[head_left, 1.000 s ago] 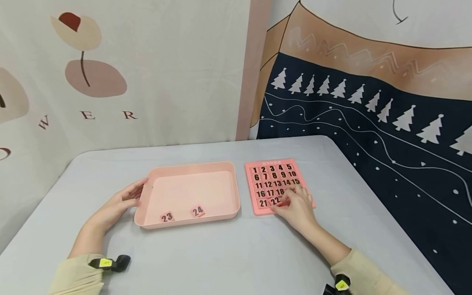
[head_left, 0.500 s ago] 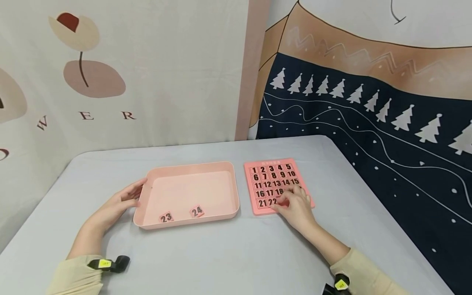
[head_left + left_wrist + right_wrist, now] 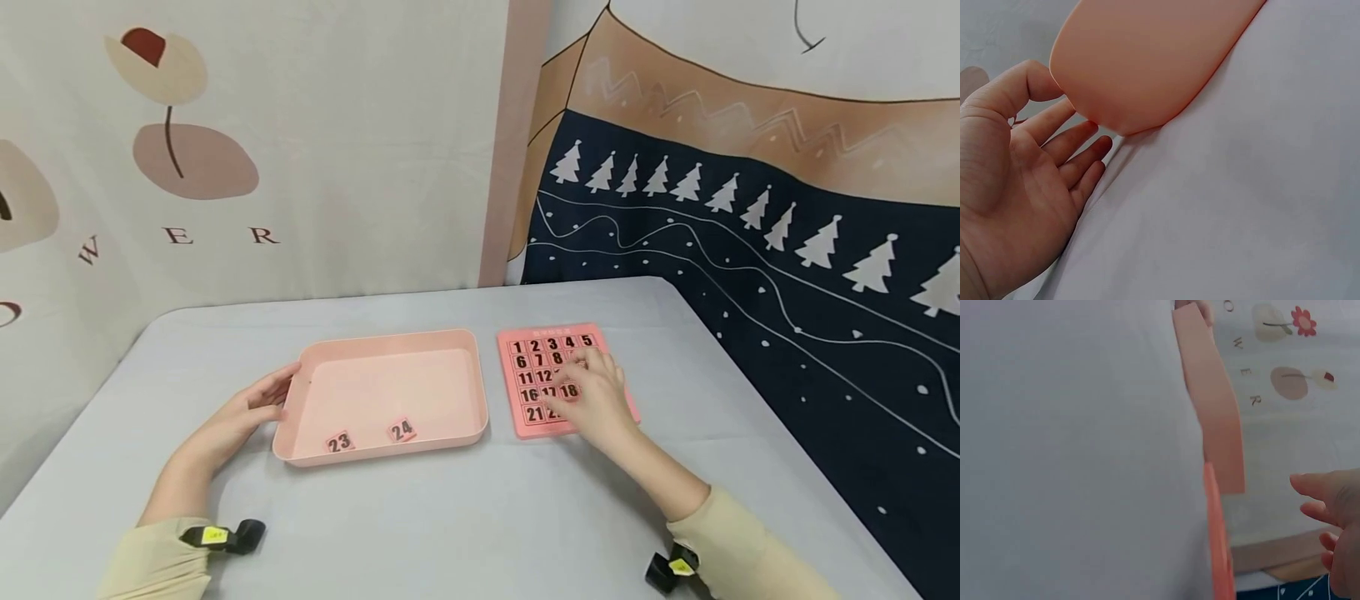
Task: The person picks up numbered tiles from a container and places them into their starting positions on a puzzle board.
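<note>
My left hand (image 3: 236, 423) rests against the left end of a shallow pink tray (image 3: 390, 340). In the left wrist view its fingers look relaxed, and the thumb and fingertips meet the tray's outer wall (image 3: 1141, 62). Two small number tiles lie inside along the front wall, a 23 tile (image 3: 340, 442) and a 24 tile (image 3: 402, 429). My right hand (image 3: 596, 400) hovers over the pink number board (image 3: 525, 427), thumb and fingers apart with nothing between them. Rows of numbered tiles fill the visible left side; the hand hides the lower right part. The right wrist view shows the board edge-on (image 3: 1218, 544).
Both things lie on a table with a pale grey cloth (image 3: 420, 533), the board just right of the tray. Behind the table hang a cream curtain (image 3: 360, 167) with flowers and a dark blue cloth (image 3: 645, 225) with white trees.
My right hand was pinching at the bottom row, where the tilted 22 tile came to lie flat. Now it has lifted off and its fingers have spread. The left hand and tray stay put.
</note>
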A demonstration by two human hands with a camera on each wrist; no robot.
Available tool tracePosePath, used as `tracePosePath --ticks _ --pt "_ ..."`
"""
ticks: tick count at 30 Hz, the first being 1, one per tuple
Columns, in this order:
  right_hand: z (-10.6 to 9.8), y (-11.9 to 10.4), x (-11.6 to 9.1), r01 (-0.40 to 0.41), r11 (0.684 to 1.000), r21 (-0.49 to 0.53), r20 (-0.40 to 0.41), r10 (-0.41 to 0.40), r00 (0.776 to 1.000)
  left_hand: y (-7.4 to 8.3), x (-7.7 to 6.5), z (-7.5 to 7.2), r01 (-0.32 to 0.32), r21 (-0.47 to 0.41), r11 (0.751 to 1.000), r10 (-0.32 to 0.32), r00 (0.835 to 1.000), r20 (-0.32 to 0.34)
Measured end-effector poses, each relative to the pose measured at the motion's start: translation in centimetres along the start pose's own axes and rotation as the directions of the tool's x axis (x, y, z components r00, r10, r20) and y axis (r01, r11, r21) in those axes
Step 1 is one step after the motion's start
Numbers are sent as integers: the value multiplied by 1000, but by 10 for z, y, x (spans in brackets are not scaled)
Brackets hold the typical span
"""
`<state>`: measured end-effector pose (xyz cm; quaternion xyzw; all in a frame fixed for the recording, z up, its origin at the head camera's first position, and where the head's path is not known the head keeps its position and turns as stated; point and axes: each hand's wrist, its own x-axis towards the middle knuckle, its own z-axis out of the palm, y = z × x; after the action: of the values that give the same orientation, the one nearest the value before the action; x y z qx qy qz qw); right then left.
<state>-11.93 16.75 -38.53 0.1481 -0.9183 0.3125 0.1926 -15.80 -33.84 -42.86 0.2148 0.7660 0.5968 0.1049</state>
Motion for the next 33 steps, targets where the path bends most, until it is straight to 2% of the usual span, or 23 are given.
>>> tracePosePath --ticks 5,9,13,18,27,33 --pt "10 -27 17 124 991 42 8 -125 992 0 -2 -1 11 5 1000 -11 1000 0" --pt "27 -50 33 276 959 65 14 -277 961 1 -3 -1 20 13 1000 -20 1000 -7" --pt "47 -75 46 355 931 86 94 -363 927 3 -2 -1 10 8 1000 -10 1000 -8" --pt "73 -99 55 396 913 103 229 -409 883 2 1 1 -3 3 1000 3 1000 -3" --pt "120 -122 62 473 880 44 404 -449 797 1 0 1 -21 -4 1000 21 1000 -2" --pt "145 -133 65 485 874 -5 489 -421 764 1 0 2 -15 4 1000 15 1000 -7"
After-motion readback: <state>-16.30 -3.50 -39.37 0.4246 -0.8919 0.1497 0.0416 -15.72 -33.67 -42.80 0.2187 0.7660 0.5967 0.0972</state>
